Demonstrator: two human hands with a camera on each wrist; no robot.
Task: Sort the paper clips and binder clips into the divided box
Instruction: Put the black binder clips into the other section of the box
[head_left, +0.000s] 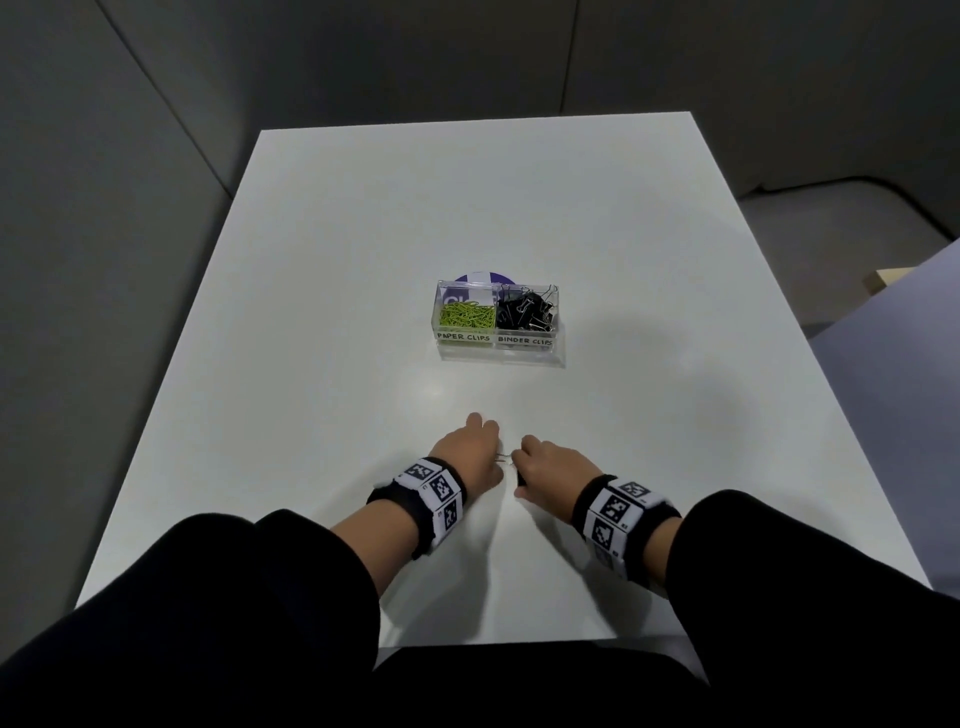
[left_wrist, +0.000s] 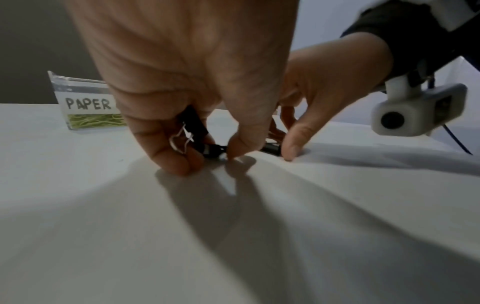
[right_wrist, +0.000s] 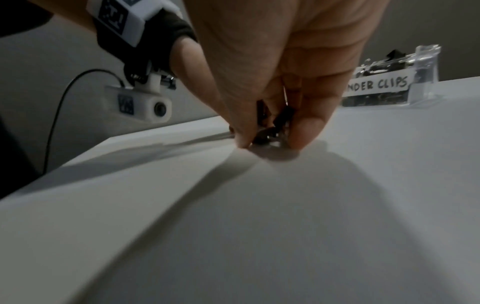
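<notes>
Head view first: both hands are down near the front edge of the white table (head_left: 322, 291), almost touching each other. The left hand (head_left: 467, 449) and right hand (head_left: 548, 462) have their fingers curled in on something small, and only a bit of silver wire shows between them. The divided box (head_left: 497, 340) sits around the middle of the table, well apart from the hands, with green paper clips (head_left: 466, 315) in the left compartment and black binder clips (head_left: 525, 312) in the right one.

Left wrist view: the fingers are bent round a black binder clip (left_wrist: 193, 131) with its silver wire handle sticking out, and the thumb tip is down on the table by another dark clip. The "PAPER" label on the box shows behind.

Right wrist view: thumb and fingers are pinched together on a small bunch of dark clips (right_wrist: 270, 131) right at the table surface. I can't tell how many.

Risk as I see it: each hand seems to be carrying more than one clip in a fingertip grip, so one could slip out on the way over. A dropped clip could easily skid off the front edge, or land in the paper clip side if both hands tip out together.
</notes>
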